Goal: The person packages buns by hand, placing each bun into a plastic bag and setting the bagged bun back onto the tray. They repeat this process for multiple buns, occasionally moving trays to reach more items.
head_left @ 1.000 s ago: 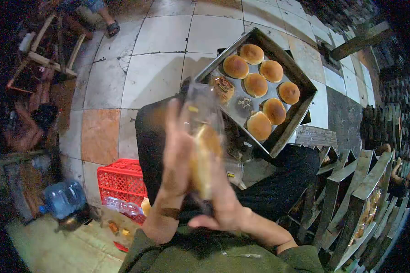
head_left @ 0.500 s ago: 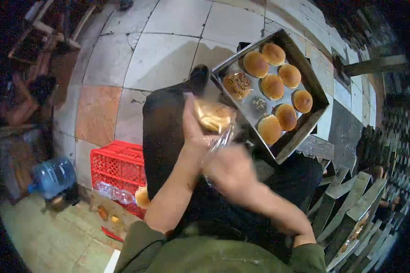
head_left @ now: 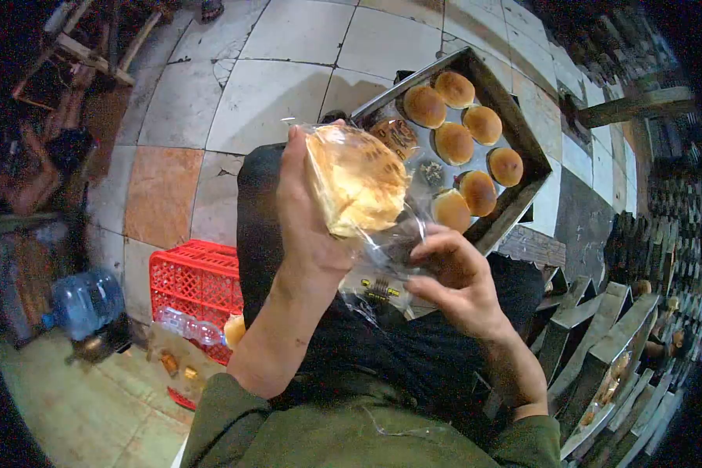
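Observation:
My left hand (head_left: 300,210) is wrapped round a bread bun (head_left: 355,183) in a clear plastic bag, raised above my lap. The pale, torn-looking side of the bun faces me, and its browned top shows dark print on the film. Loose film trails from the bun's lower end towards my right hand (head_left: 464,285). That hand is open, its thumb and curved fingers apart, with the fingertips right at the film. Under the hands, on my dark trousers, lies clear packaging (head_left: 378,288) with yellow and black print.
A metal tray (head_left: 529,191) of several round buns (head_left: 452,143) and one wrapped bread (head_left: 395,136) stands ahead to the right. A red crate (head_left: 195,273) with plastic bottles is at left, near a blue water jug (head_left: 90,304). Stacked metal pans (head_left: 600,366) stand at right.
The bagged bun has come closer and turned its pale side to me. My right hand, blurred against the bag before, has moved right with its fingers spread.

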Action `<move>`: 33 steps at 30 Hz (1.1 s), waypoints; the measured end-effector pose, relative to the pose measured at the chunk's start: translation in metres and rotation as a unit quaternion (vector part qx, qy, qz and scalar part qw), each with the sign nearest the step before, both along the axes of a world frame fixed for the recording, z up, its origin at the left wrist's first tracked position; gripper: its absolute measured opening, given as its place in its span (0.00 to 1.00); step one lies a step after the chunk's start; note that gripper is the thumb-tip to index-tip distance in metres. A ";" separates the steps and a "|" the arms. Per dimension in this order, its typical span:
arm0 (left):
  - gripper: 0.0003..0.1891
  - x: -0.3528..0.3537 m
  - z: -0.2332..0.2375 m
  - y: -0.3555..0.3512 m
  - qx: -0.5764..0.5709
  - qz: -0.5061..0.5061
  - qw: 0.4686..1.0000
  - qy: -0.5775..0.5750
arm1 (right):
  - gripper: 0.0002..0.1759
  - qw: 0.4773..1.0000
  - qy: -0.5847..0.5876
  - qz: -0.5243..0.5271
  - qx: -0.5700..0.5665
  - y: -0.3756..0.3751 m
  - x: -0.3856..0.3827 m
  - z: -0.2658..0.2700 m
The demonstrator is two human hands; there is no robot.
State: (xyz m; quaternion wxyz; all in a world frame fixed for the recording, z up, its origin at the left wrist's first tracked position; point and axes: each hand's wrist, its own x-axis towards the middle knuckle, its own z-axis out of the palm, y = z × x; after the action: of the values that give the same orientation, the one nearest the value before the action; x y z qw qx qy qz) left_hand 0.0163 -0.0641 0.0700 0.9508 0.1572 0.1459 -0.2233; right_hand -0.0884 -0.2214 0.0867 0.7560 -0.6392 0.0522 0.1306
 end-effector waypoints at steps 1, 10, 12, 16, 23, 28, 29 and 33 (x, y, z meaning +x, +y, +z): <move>0.23 -0.004 0.003 0.000 0.000 -0.002 1.000 -0.004 | 0.18 0.999 -0.011 -0.003 -0.036 -0.004 -0.002 0.002; 0.24 -0.034 0.036 -0.003 0.191 0.031 0.974 -0.116 | 0.12 0.991 -0.081 -0.003 -0.108 -0.009 -0.029 0.017; 0.23 -0.036 0.040 -0.003 0.117 0.010 0.989 -0.087 | 0.12 0.978 -0.137 -0.012 -0.156 -0.009 -0.028 0.018; 0.23 -0.038 0.036 -0.015 0.052 0.024 0.997 -0.046 | 0.09 0.781 -0.329 0.070 -0.526 -0.012 -0.024 0.017; 0.28 -0.025 -0.018 -0.009 0.060 -0.009 0.997 -0.045 | 0.18 0.865 -0.239 0.332 -0.291 -0.024 -0.057 0.047; 0.36 -0.088 0.019 -0.026 -0.005 -0.163 0.986 0.042 | 0.45 0.885 -0.339 -0.202 -0.250 -0.024 -0.020 0.007; 0.32 -0.097 0.024 -0.018 -0.166 -0.255 0.951 0.050 | 0.44 0.903 -0.337 -0.238 -0.121 -0.016 -0.016 -0.004; 0.24 -0.098 -0.015 0.033 0.442 -0.037 0.872 -0.208 | 0.18 0.968 -0.094 -0.202 -0.115 0.025 -0.013 -0.026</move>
State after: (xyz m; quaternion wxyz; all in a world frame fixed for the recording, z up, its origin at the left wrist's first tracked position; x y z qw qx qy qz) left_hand -0.0818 -0.0307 0.0552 0.7813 0.6095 0.0226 -0.1327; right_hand -0.1016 -0.1960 0.0603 0.6898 -0.7075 0.1232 -0.0924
